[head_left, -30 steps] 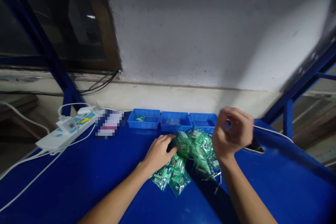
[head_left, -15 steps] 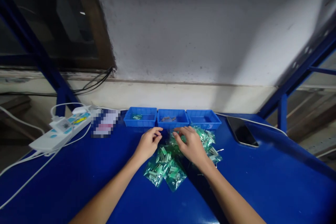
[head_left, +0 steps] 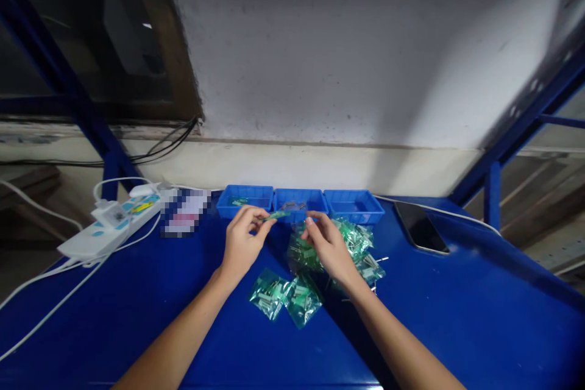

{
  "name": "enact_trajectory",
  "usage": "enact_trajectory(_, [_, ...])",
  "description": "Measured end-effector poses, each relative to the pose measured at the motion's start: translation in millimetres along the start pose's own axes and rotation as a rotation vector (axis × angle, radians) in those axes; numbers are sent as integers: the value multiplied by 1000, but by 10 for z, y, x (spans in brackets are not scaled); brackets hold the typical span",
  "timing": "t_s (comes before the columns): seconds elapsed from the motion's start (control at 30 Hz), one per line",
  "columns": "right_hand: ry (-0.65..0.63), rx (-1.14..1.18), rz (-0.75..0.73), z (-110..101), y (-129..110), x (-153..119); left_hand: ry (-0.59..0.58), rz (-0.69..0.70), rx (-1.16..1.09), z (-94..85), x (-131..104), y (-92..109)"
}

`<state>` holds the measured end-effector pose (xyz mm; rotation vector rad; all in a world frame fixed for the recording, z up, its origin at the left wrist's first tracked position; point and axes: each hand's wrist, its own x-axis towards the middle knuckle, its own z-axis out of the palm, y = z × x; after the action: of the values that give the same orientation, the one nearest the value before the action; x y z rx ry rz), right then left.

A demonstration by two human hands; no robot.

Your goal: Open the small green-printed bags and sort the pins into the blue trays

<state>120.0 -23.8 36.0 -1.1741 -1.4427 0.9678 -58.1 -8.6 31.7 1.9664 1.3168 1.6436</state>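
My left hand (head_left: 244, 237) is closed, pinching a small green plastic bag (head_left: 284, 214) between thumb and fingers. The bag is lifted in front of the blue trays, its free end pointing right. Just beside that end, my right hand (head_left: 326, 242) has its fingers curved and thumb apart, with nothing seen in them. Under and behind my right hand lies a pile of green bags (head_left: 354, 237) with small metal and pale pieces inside, partly hidden by the hand. Two more filled bags, a left one (head_left: 269, 294) and a right one (head_left: 303, 300), lie nearer to me.
Three blue trays line the back: the left tray (head_left: 219, 204) and middle tray (head_left: 280, 198) hold small pieces; the right tray (head_left: 351, 217) stands beside them. A phone (head_left: 421, 228) lies right. A white power strip (head_left: 86, 244) with cables occupies the left of the blue table (head_left: 448, 317).
My left hand has picked up one green bag from in front of the pile and raised it, moving slightly left. My right hand has stayed near the pile, its fingers more curled.
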Motion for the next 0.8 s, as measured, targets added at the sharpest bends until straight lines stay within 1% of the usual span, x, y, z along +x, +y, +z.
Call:
enact_trajectory(0.03, [-11,96,46,20,1,2,12,59,13,19,-35,27])
enact_trajectory(0.07, [-24,166,79,36,6,5,-14,117,24,42,-74,55])
enact_trajectory(0.13, [-16,223,102,50,25,17,-122,217,42,93,-148,112])
enact_trajectory(0.2, [53,209,70,34,53,32,-232,261,48,134,-193,160])
enact_trajectory(0.23, [104,193,34,18,66,39,-277,248,46,148,-200,176])
enact_trajectory(0.27, [157,166,-11,0,76,43,-315,208,36,155,-199,186])
enact_trajectory(0.3, [203,125,-65,-18,81,42,-347,140,16,157,-189,188])
enact_trajectory(0.37, [229,6,-199,-43,75,23,-397,-57,-70,149,-154,169])
enact_trajectory(0.47, [160,-219,-453,-37,43,-39,-410,-376,-288,119,-94,101])
enact_trajectory(0.5, [135,-292,-534,-26,36,-62,-413,-448,-351,108,-77,76])
enact_trajectory(0.57, [118,-406,-644,-2,35,-97,-430,-515,-416,87,-51,38])
enact_trajectory(0.63, [142,-460,-647,11,43,-106,-402,-488,-393,72,-38,21])
enact_trajectory(0.67, [159,-464,-611,11,45,-101,-351,-442,-344,67,-36,22])
enact_trajectory(0.73, [160,-420,-494,6,40,-77,-215,-277,-188,64,-47,41])
enact_trajectory(0.8, [100,-298,-356,8,26,-52,-138,-34,-23,71,-76,73])
